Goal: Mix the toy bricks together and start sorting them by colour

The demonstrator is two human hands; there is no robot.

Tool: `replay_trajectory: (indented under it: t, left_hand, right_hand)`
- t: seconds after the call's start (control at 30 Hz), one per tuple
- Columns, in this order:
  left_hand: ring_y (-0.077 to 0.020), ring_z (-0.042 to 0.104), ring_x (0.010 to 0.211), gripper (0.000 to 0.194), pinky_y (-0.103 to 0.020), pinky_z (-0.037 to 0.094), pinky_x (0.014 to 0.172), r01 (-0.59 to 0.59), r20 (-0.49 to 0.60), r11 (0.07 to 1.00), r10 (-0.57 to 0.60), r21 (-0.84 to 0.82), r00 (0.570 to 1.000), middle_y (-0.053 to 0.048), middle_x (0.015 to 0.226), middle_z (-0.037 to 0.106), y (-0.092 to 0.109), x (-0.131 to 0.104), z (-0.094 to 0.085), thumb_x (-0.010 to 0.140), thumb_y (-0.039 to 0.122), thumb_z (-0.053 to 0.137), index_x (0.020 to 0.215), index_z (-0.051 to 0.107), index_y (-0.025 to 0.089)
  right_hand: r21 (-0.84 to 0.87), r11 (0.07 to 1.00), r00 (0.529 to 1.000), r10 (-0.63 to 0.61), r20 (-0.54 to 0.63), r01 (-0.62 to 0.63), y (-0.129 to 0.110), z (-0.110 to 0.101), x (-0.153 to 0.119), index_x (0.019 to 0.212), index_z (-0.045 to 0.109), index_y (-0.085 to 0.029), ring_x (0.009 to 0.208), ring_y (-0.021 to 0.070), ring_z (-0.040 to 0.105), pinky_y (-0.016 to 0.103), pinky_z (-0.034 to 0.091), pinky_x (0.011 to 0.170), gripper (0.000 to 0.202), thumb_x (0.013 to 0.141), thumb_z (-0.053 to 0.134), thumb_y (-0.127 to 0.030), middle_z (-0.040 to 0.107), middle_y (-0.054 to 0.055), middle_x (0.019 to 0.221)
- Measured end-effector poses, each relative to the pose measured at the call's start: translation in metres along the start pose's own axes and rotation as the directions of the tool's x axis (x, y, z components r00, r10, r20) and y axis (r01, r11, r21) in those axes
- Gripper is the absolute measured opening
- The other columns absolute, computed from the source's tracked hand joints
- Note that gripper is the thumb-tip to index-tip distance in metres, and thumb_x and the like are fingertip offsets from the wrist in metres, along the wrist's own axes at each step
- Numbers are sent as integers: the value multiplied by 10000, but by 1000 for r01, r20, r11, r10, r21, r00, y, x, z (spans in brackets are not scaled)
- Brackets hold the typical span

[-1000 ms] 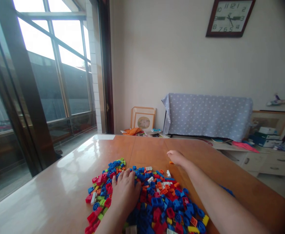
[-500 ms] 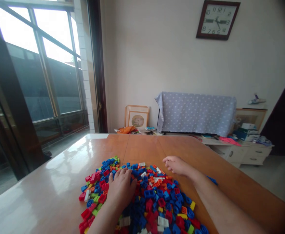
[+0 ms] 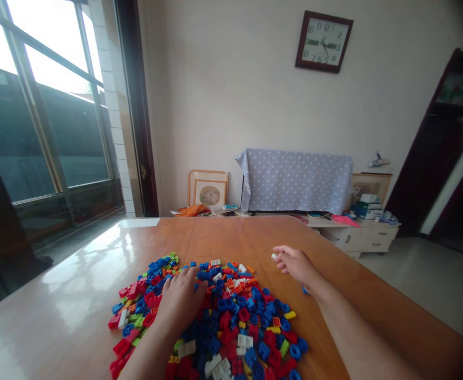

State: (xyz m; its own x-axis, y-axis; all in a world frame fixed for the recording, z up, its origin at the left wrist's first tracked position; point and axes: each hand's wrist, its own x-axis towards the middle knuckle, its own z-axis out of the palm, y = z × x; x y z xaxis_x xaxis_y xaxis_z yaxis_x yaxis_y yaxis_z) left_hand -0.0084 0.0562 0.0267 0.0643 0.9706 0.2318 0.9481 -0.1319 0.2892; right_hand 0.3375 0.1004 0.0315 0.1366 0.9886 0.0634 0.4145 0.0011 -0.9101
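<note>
- Shifted away from the brick pile [image 3: 251, 306]: my right hand [image 3: 298, 265], fingers half-curled;
- white toy brick [image 3: 274, 256] at its fingertips; grip and long axis I can't tell;
- left hand [image 3: 181, 294] spread palm-down over the pile

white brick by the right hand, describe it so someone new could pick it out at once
Find the wooden table, then the multicoloured brick pile spread over its near part. Off the pile's far right is the person's right hand. The white brick is at the tips of its fingers; unlike the other white pieces, it is apart from the pile.
</note>
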Motion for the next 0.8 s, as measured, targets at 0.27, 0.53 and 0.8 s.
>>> replay_trajectory:
  t: [0.27,0.53,0.8]
  left_hand:
    - [-269,631,1125,393,-351,441,931,-25,-73,998,21,-53,997,-116,1240,678,4,-2,-14,970,398,464,1259,626,188]
    - [-259,623,1158,402,-324,442,958,-79,-77,992,72,-101,994,-104,1247,685,9,-6,-7,975,420,457,1265,627,201]
    - [-242,640,1123,314,-301,453,931,-125,6,979,128,-159,992,-62,1183,716,21,-13,-6,959,368,475,1185,657,247]
  right_hand:
    - [78,997,972,41,-230,-24,19,-21,-10,1226,571,-175,770,164,662,236,506,635,436,847,462,-360,706,96,988]
    - [-241,970,970,52,238,7,22,-17,-25,892,632,-180,585,113,588,203,412,547,184,843,532,-326,678,16,740]
    - [-340,905,910,-106,400,255,14,12,-36,887,724,-186,733,146,619,201,393,587,179,807,585,-266,722,14,793]
